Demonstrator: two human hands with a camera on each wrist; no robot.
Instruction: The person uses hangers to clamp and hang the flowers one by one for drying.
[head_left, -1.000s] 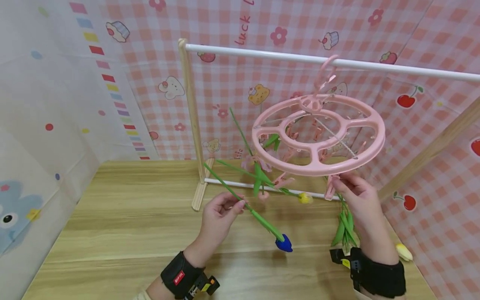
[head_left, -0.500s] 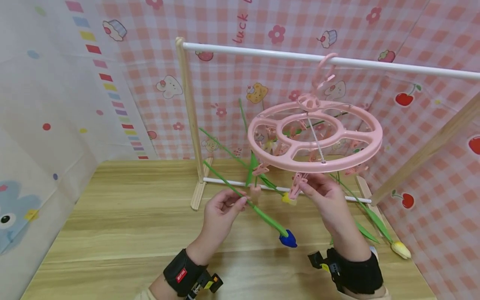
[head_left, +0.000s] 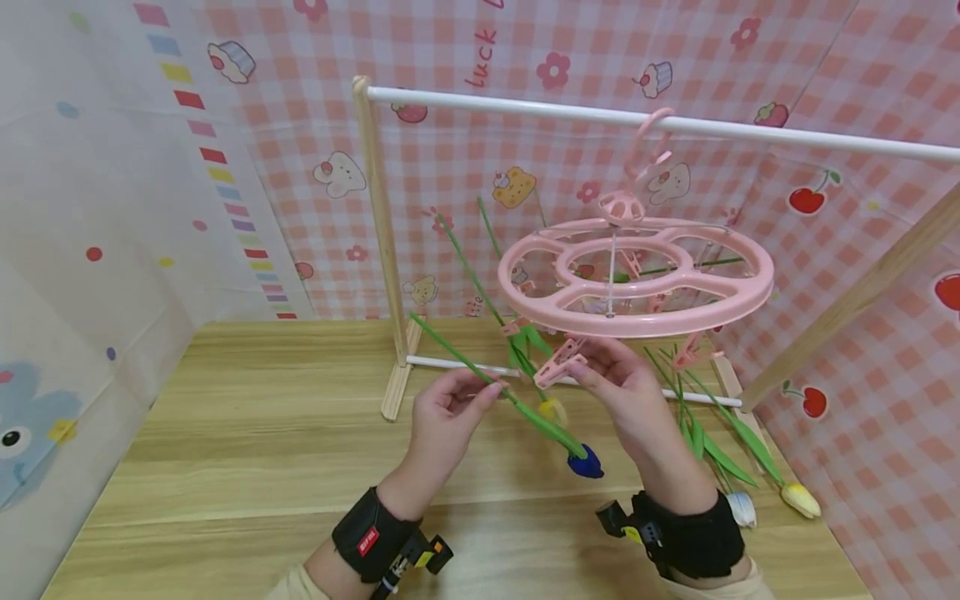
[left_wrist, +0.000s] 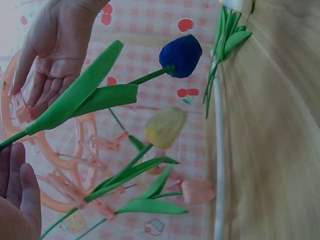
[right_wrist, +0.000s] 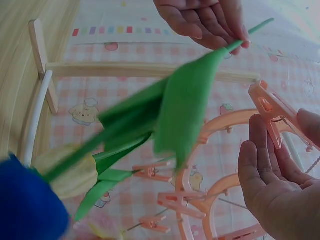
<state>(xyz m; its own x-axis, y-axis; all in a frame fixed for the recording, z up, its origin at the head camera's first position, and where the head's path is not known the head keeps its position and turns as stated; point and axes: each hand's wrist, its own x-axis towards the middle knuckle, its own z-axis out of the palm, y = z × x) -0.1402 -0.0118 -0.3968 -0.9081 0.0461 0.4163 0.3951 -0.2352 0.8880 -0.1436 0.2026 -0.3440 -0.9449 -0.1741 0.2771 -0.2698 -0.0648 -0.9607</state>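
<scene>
My left hand (head_left: 444, 421) pinches the green stem of an artificial blue tulip (head_left: 587, 462), which slants down to the right with its bloom lowest. A pink clothes peg (head_left: 558, 364) hangs from the round pink hanger (head_left: 637, 323), and my right hand (head_left: 630, 408) grips it between thumb and fingers. Seen from the right wrist, the peg (right_wrist: 267, 102) is apart from the blue tulip's stem. Behind the blue bloom, a yellow tulip (left_wrist: 167, 127) and a pink tulip (left_wrist: 197, 191) hang from other pegs.
The hanger hooks over a white rail (head_left: 487, 102) on a wooden stand (head_left: 381, 217). More tulips lie on the wooden table at the right, including a pale yellow tulip (head_left: 801, 500) and a white tulip (head_left: 742, 509). Checked cloth (head_left: 300, 167) covers the wall behind.
My right hand has moved left with the peg, and the hanger has turned with it. The left hand has shifted slightly right with the blue tulip, nearer the peg.
</scene>
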